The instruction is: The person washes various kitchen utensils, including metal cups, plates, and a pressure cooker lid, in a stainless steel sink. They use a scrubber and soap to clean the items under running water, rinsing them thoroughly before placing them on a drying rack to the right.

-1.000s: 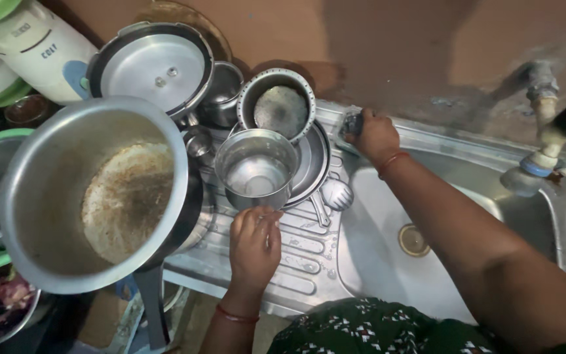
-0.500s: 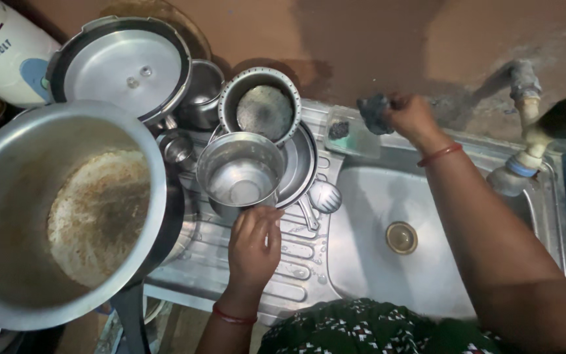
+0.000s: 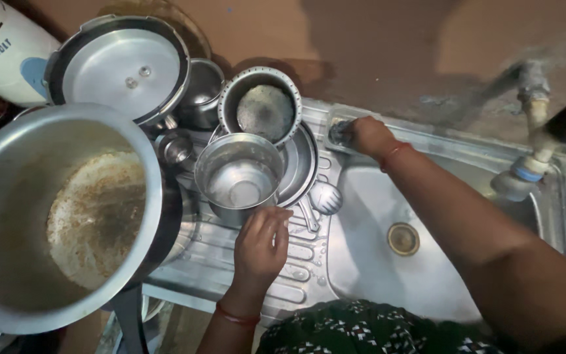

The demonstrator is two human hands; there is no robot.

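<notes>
We have our left hand (image 3: pixel 260 246) on the near rim of the round stainless-steel pot (image 3: pixel 239 177), fingers curled over its edge and lightly pinching the wall, so the pot stands upright on the ribbed steel draining board (image 3: pixel 296 262) directly ahead of that hand. We judge it light, since it looks empty, and stiff, but wet and smooth, so likely to slip; the rolled rim where our fingers sit looks the surest place to hold, with a thumb inside and fingers outside.

Our right hand (image 3: pixel 368 134) reaches to the far corner of the steel sink basin (image 3: pixel 375 216), fingers closed around a small dark scrubbing pad (image 3: pixel 340 133) in a shallow dish there.

Just beyond the pot lie a flat steel plate (image 3: pixel 302 167) and a smaller steel bowl with a dull bottom (image 3: pixel 261 108). A steel ladle (image 3: pixel 325 196) rests just right of our left hand. Left of that hand looms a large aluminium cooking pot with burnt residue (image 3: pixel 67 216), and beyond it a round metal lid (image 3: pixel 119 69). Right of our right arm a tap (image 3: pixel 535 147) stands over the basin.
</notes>
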